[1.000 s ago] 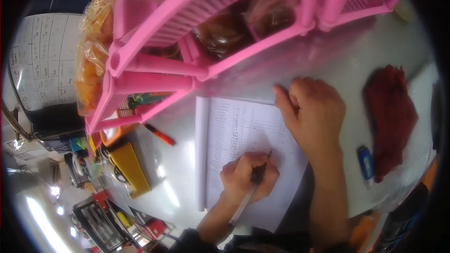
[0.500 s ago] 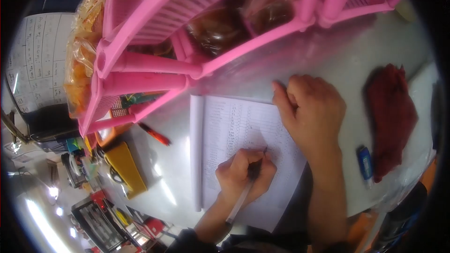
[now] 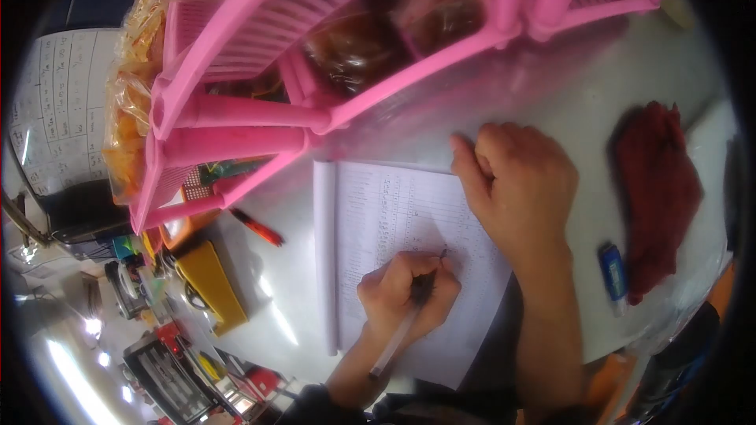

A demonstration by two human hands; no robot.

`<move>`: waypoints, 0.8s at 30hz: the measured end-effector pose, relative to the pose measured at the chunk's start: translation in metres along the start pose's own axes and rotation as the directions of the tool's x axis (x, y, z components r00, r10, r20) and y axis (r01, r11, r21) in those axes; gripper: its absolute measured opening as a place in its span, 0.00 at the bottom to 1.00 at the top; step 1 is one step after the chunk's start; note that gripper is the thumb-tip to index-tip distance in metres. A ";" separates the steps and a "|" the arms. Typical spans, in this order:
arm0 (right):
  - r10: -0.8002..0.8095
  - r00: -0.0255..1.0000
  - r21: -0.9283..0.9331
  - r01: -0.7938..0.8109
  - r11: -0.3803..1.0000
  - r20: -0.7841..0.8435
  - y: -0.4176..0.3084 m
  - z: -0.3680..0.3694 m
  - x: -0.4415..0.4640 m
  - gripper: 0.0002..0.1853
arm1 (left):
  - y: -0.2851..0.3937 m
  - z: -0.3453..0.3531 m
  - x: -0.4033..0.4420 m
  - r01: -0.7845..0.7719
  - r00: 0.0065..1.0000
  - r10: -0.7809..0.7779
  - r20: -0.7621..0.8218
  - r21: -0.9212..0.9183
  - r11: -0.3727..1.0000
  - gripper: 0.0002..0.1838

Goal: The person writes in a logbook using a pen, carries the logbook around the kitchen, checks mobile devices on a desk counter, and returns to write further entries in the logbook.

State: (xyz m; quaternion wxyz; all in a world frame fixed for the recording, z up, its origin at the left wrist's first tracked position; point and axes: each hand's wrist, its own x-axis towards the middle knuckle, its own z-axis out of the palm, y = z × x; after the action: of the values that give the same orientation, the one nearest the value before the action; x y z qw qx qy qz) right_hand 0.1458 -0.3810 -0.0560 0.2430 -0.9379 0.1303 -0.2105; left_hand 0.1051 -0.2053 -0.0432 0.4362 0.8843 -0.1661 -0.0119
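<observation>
My left hand [image 3: 409,291] is closed on a clear pen [image 3: 392,346], its tip on the printed sheet of a notepad [image 3: 370,197]. The pad's turned-back pages form a roll along its left side. My right hand [image 3: 524,181] lies at the sheet's right edge, back up, with its fingers curled under and the thumb stretched out to the left. I see nothing in it. Right of this hand are a blue and white tube [image 3: 613,277] and a dark red cloth [image 3: 657,197].
A pink rack [image 3: 236,138] holding plastic-wrapped items stands behind the pad. To the left lie a red and black pen-like tool [image 3: 260,228] and a yellow object [image 3: 211,287]. A handwritten sheet [image 3: 63,110] is at the far left.
The pad, rack and both hands have shifted slightly left in view. My left hand, still holding the pen, has moved slightly left over the sheet. My right hand keeps its curled pose.
</observation>
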 end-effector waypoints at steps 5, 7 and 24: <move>0.005 1.000 -0.011 -0.005 1.000 0.008 0.000 0.000 0.001 0.13 | 0.001 0.001 0.001 -0.022 1.000 0.022 0.002 0.021 1.000 0.11; 0.009 1.000 -0.011 -0.009 1.000 0.007 0.001 0.000 0.001 0.14 | 0.001 0.002 0.002 -0.037 0.999 0.037 0.007 0.035 0.999 0.11; 0.011 1.000 -0.020 -0.011 1.000 0.007 0.000 0.000 0.001 0.13 | 0.000 0.001 0.003 -0.068 0.997 0.066 0.030 0.059 0.996 0.12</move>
State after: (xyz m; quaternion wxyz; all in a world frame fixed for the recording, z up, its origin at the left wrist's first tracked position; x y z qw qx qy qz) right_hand 0.1471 -0.3816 -0.0561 0.2354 -0.9402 0.1366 -0.2048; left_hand 0.1079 -0.2072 -0.0441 0.4074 0.8906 -0.2020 -0.0047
